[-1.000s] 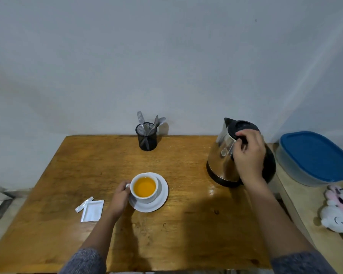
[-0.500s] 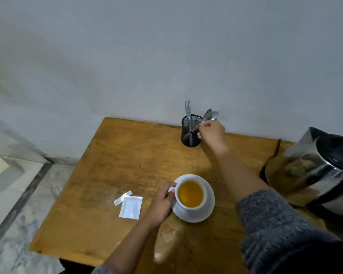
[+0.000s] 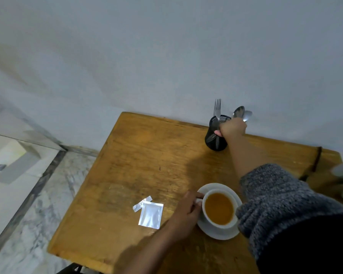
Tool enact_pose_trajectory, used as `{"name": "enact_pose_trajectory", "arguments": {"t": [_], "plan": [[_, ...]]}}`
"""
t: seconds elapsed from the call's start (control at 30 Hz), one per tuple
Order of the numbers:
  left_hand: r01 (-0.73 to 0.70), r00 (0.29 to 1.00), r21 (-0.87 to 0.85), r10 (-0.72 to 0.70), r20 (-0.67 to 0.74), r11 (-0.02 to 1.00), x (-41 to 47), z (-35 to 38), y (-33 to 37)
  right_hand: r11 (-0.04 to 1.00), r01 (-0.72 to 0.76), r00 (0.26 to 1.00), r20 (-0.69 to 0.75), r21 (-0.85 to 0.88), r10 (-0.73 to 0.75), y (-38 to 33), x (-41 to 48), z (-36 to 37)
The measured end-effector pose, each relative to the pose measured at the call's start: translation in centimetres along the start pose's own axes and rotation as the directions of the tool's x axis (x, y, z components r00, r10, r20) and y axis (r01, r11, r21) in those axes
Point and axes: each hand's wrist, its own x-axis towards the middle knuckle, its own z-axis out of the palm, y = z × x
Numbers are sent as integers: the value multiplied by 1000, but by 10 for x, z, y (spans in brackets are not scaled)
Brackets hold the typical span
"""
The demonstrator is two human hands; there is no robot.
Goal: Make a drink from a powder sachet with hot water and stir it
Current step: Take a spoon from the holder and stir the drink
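Right grip (image 3: 233,127) on two spoons (image 3: 242,113)

cups (image 3: 219,210): 1 | saucers (image 3: 218,233): 1 | sachets (image 3: 151,214): 1 | forks (image 3: 217,107): 1 | spoons (image 3: 239,112): 2 | holders (image 3: 214,143): 1

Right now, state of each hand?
Left hand: fingers closed on the cup handle.
Right hand: closed around spoon handles at the holder; a firm grip cannot be told.

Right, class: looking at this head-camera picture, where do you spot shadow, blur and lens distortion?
Head view: the right hand casts a broad soft shadow across the brown wooden table; the far-right edge objects are smeared by blur; the wide lens tilts the table edges, while the white cup of orange drink stays fairly sharp.
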Motion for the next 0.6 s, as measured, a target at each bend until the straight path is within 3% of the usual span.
{"name": "enact_pose_trajectory", "arguments": {"t": [0.13, 0.6], "plan": [[-20, 1000, -3, 20, 4, 1000, 0, -2, 1, 991, -52, 993, -112, -122, 38, -5, 2, 6], [-27, 1000, -13, 27, -8, 1000, -2, 0, 0, 996, -71, 984, -166, -54, 61, -2, 11, 14]]}}
